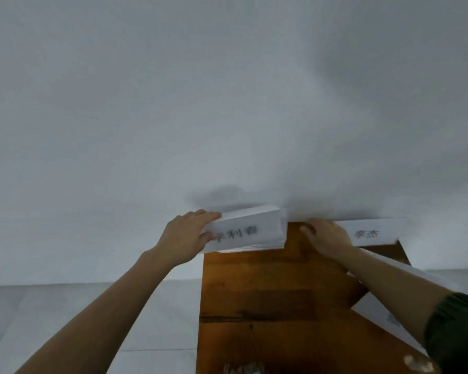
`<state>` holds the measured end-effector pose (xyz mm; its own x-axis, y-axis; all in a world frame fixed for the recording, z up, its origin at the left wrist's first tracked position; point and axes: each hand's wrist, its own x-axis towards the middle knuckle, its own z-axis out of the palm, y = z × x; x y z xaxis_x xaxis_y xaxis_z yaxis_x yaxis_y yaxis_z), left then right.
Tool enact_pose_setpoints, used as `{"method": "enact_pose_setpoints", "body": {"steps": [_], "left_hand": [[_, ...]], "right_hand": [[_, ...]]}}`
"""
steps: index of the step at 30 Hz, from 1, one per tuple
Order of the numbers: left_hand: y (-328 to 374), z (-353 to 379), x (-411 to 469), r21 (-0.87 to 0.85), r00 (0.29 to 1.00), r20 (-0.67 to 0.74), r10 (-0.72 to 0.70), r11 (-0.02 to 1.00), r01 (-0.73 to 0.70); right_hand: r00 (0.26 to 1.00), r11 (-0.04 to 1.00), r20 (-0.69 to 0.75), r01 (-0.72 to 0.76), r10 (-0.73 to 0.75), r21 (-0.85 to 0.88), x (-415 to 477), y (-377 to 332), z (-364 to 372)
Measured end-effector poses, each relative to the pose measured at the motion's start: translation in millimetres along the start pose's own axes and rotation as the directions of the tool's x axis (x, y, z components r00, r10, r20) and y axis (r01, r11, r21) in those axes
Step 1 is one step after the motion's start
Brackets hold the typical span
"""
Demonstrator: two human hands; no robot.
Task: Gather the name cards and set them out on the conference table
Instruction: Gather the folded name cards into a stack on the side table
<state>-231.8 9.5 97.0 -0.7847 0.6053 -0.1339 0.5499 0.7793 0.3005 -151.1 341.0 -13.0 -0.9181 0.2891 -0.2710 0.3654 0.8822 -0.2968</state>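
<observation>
Collecting name cards above the table (268, 292)
The left hand (184, 233) grips the card stack (251, 233); the right hand (327, 236) touches a single card (373, 233), grip unclear from blur. A loose hold could spill the stack.

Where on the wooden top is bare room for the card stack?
The middle of the wooden top is bare, below the card stack in the left hand. The right side is crowded: one name card at the right hand, a second card under that forearm.
</observation>
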Motion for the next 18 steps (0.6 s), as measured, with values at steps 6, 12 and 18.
{"method": "enact_pose_setpoints", "body": {"steps": [6, 12, 18], "left_hand": [[11.9, 5.1, 50.1, 0.062, 0.998, 0.062, -0.004, 0.998, 0.000], [16.2, 30.3, 81.5, 0.083, 0.985, 0.173, -0.023, 0.996, 0.008], [12.5, 46.7, 103.2, 0.041, 0.972, 0.233, -0.020, 0.999, 0.010]], "right_hand": [[0.961, 0.996, 0.273, -0.027, 0.050, -0.088, -51.0, 20.5, 65.9], [0.965, 0.986, 0.256, -0.008, 0.051, -0.167, -91.0, 31.8, 114.0], [0.989, 0.987, 0.140, -0.034, 0.056, -0.159, -101.3, 47.5, 150.3]]}}
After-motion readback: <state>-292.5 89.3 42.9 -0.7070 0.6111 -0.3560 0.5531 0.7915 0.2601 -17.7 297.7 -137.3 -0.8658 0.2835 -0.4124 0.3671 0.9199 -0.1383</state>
